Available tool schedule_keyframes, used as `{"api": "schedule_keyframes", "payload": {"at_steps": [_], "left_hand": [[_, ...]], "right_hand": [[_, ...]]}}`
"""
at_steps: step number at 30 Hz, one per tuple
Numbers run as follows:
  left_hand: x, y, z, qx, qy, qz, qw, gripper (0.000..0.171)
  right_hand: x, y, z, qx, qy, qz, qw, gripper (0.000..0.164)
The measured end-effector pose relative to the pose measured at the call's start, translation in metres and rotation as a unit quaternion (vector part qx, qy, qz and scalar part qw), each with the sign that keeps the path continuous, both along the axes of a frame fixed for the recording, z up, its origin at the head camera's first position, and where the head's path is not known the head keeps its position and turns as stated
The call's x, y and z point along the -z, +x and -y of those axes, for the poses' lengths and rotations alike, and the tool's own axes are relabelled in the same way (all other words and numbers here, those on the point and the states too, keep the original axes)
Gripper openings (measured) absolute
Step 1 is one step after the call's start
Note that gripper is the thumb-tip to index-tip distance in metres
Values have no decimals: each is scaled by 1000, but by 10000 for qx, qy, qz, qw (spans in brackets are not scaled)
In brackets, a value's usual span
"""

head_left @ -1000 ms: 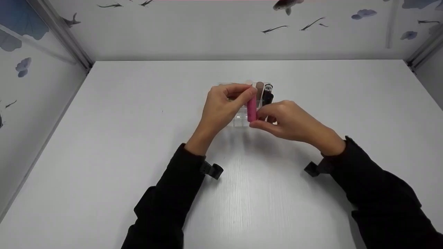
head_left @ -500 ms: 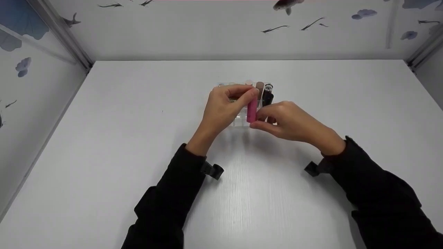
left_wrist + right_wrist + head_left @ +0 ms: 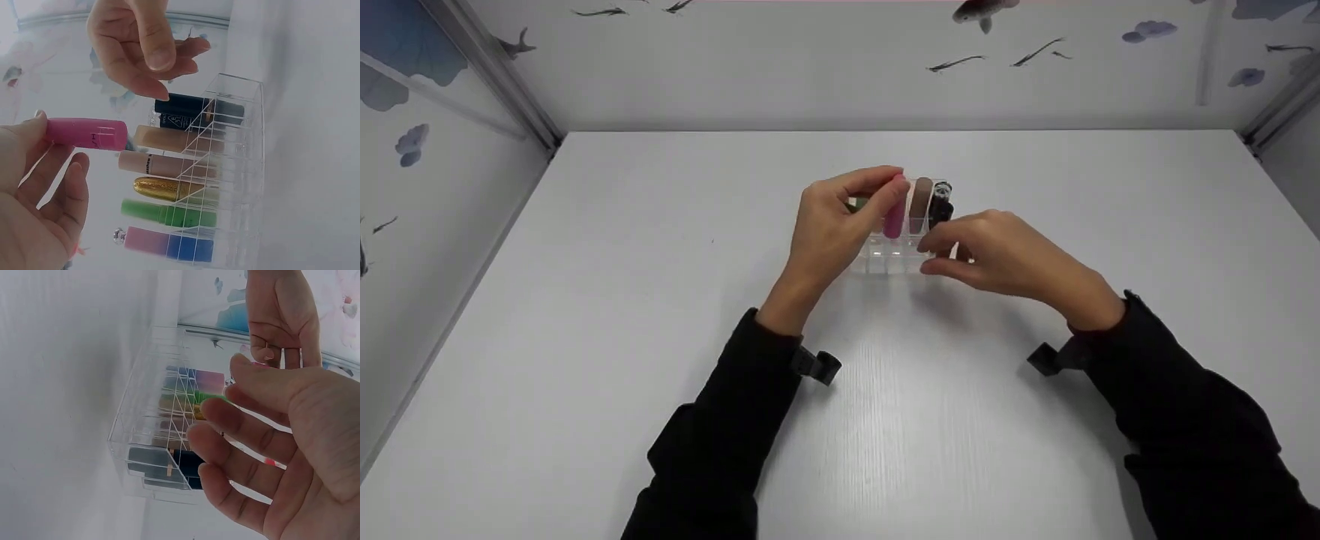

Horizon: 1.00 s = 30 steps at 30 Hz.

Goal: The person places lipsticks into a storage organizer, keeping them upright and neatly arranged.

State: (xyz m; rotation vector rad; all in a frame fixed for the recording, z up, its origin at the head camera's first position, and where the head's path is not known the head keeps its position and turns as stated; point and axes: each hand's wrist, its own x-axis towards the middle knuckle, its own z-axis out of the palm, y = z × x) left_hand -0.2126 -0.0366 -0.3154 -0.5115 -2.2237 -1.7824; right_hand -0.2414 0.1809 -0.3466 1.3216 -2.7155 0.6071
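Note:
My left hand (image 3: pixel 826 225) pinches a pink lipstick (image 3: pixel 87 133) by its upper end, between thumb and fingers. In the head view the tube hangs over a clear lipstick organizer (image 3: pixel 889 264); in the left wrist view it stands apart from the holder's slots. My right hand (image 3: pixel 997 251) is at the organizer's right front with fingers loosely bent and nothing in them. Slots hold a black tube (image 3: pixel 185 107), a beige tube (image 3: pixel 163 138), a pale pink tube (image 3: pixel 163 163), a gold one (image 3: pixel 163 189), a green one (image 3: pixel 163 212) and a pink-and-blue one (image 3: pixel 169 243).
The organizer stands on a white table (image 3: pixel 660 262). Panels printed with fish and plants rise behind it (image 3: pixel 780 67) and at the left. Small black wrist cameras are strapped over both dark sleeves (image 3: pixel 720 405).
The right hand has let go of the lipstick's lower end and drawn slightly right. My left hand has carried the lipstick up and a little left, further over the organizer.

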Motion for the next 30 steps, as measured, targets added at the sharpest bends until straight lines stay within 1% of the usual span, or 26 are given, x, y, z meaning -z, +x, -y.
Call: {"api": "schedule_keyframes", "payload": {"at_steps": [2, 3, 6, 8, 9, 12, 15, 21, 27, 30], "left_hand": [[1, -1, 0, -108, -126, -71, 9998, 21], [4, -3, 0, -182, -236, -136, 9995, 22], [16, -13, 2, -382, -457, -243, 9979, 23], [26, -20, 3, -477, -543, -245, 9971, 24], [30, -23, 4, -499, -564, -252, 9968, 24], [37, -28, 7, -481, -555, -259, 9970, 27], [41, -30, 9, -438, -557, -290, 9971, 29], [46, -31, 10, -462, -781, -380, 9951, 29], [50, -32, 11, -545, -1030, -255, 9929, 29], [51, -32, 10, -611, -1244, -227, 9901, 30]], "right_hand": [[1, -1, -2, 69, 127, -58, 9999, 15], [1, -1, -3, 122, 206, -93, 9997, 16], [4, -3, -5, 411, 486, -183, 9978, 16], [6, -3, -6, 620, 659, -153, 9958, 17], [7, -3, -6, 706, 743, -122, 9947, 17], [9, -4, -7, 842, 930, -33, 9921, 17], [12, -5, -6, 859, 1009, -46, 9912, 15], [13, -6, -5, 956, 993, -42, 9904, 9], [15, -6, -5, 968, 939, -56, 9908, 7], [15, -7, -5, 947, 907, -54, 9913, 7]]}}
